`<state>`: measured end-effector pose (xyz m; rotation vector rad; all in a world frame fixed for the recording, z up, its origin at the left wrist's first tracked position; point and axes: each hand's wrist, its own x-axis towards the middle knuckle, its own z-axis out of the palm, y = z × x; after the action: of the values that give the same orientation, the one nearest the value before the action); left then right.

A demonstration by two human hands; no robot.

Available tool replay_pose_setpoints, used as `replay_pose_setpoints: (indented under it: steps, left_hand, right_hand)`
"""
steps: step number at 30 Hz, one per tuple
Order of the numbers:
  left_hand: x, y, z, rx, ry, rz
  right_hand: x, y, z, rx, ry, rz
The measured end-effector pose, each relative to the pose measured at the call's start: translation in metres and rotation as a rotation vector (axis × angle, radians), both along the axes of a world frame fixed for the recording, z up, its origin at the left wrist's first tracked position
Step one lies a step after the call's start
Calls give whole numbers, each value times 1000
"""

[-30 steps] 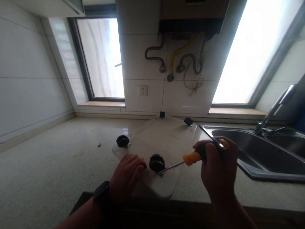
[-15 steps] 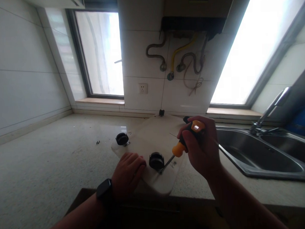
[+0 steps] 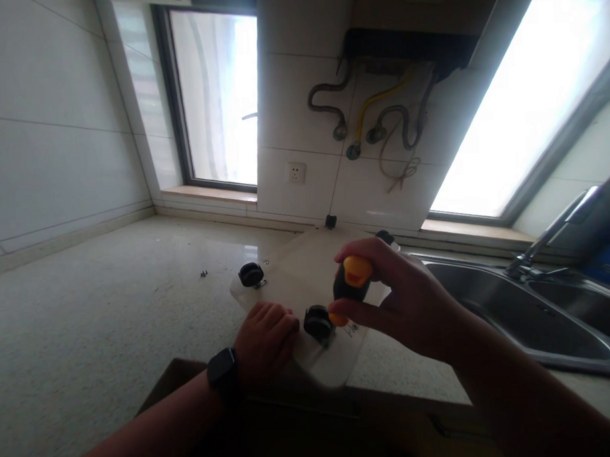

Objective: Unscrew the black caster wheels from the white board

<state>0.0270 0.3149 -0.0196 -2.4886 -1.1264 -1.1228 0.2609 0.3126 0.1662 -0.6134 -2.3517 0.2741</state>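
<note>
A white board [image 3: 296, 255] with black casters lies on the counter, its near corner at the front edge. My right hand [image 3: 397, 292] is wrapped round a yellow-and-black screwdriver [image 3: 351, 283], held steeply over the near caster [image 3: 318, 321]. The handle and fingers hide the screwdriver's tip. My left hand [image 3: 269, 333], with a black watch on the wrist, has its fingers curled over the board's front left edge beside that caster. Other casters sit at the left corner [image 3: 250, 275], the far corner [image 3: 331, 221] and the right corner [image 3: 384, 237].
Several small screws [image 3: 203, 274] lie on the speckled counter [image 3: 152, 314] to the left. A steel sink [image 3: 518, 321] with a faucet [image 3: 550, 236] is on the right. Behind stand a tiled wall, a socket [image 3: 296, 173] and hoses [image 3: 325, 88] under a wall-mounted unit.
My right hand has swung the screwdriver from a slant to a steeper pose and moved it left, over the near caster. My left hand keeps its place on the board. The view has shifted slightly.
</note>
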Motion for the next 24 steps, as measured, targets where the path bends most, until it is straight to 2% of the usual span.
replay_pose_setpoints:
  steps: [4,7,14,17,24]
  left_hand:
    - [-1,0,-1,16,37,17]
    - [-3,1,-4,18,66,19]
    - [-7,6,-9,-25,105,39]
    - [-7,6,-9,-44,113,53]
    - [-5,12,-17,-80,147,57]
  right_hand:
    - [-9,-5,6,67,-38,-5]
    - [-13,-8,7,60,-93,-1]
    - [-21,-10,3,106,-54,-128]
    - [-23,-8,2,147,-31,-90]
    - [-29,-9,-4,208,-180,62]
